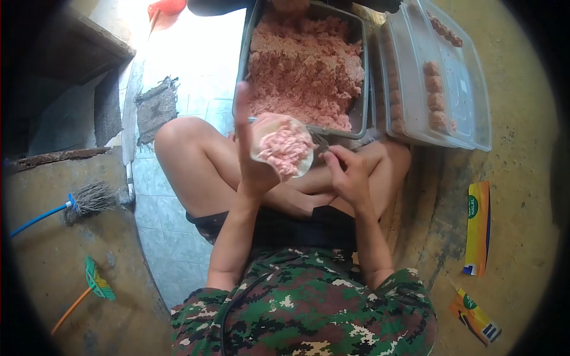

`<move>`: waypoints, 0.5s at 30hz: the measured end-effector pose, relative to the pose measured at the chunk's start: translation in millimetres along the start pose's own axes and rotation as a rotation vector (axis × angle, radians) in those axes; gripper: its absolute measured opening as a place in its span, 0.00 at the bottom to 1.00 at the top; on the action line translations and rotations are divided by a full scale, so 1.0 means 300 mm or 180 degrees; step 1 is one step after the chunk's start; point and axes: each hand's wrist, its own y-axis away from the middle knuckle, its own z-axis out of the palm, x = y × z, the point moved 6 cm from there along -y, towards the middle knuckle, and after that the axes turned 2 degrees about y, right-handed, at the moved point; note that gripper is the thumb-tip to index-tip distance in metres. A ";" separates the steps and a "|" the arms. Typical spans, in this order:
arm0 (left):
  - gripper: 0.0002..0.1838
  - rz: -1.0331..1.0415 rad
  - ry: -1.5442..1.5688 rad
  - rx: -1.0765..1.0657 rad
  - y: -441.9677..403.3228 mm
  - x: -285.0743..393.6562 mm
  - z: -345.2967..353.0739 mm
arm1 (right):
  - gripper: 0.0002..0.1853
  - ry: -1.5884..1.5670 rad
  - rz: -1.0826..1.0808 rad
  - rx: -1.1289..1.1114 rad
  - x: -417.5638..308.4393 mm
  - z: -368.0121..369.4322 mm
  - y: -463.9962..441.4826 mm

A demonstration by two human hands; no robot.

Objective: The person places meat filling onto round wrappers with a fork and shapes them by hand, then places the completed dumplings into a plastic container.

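My left hand point(254, 175) holds up a round, pale dumpling wrapper point(307, 165), with one finger pointing away from it. A heap of pink minced meat point(285, 144) covers most of that wrapper. At its right edge is a fork point(319, 141), pinched between the thumb and fingers of my right hand point(349, 173). The fork's tines are close to the meat; whether they touch it I cannot tell. Just beyond my hands stands a deep grey tub point(363, 113) filled with a large mass of minced meat point(303, 71).
Clear plastic containers point(475, 127) with rows of meat rolls stand right of the tub. Another person's hand point(291, 6) reaches in at the tub's far end. Yellow packets point(477, 228) lie at right; a mop head point(92, 199) and a green broom point(98, 282) lie at left.
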 end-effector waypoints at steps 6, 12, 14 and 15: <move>0.46 0.0303 -0.1176 -0.0184 -0.017 0.055 0.045 | 0.04 -0.0872 -0.0091 -0.0067 -0.105 0.004 -0.002; 0.50 -0.0240 -0.0757 0.0507 0.018 0.060 0.012 | 0.10 -0.0623 0.0242 -0.0727 -0.096 0.056 0.014; 0.57 -0.0578 -0.0442 0.0744 0.012 0.070 0.025 | 0.12 -0.1583 0.0239 -0.0478 -0.026 0.092 -0.019; 0.61 -0.0824 -0.0142 0.0660 0.018 0.085 0.053 | 0.14 -0.2534 0.0273 -0.0251 -0.018 0.088 -0.049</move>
